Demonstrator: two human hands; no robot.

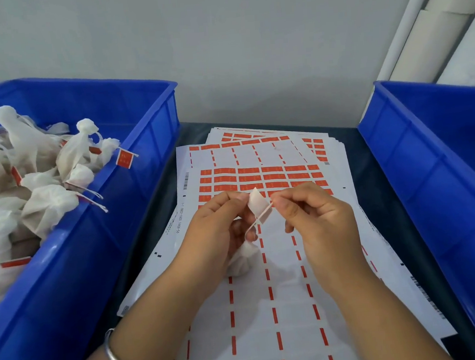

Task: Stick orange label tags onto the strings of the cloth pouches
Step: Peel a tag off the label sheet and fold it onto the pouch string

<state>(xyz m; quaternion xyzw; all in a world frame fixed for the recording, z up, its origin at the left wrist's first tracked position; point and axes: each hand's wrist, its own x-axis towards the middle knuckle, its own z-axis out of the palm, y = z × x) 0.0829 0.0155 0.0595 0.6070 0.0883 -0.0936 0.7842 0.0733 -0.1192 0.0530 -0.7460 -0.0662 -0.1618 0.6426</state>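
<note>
Both hands met over the label sheet (269,305). Left hand (217,232) pinched a pale label tag (256,202), apparently back side up, with the cloth pouch (241,262) tucked below its fingers. From there the string (258,220) ran diagonally up-right to the right hand (316,219), which pinched its end. Tag touched string, nearer the left hand.
</note>
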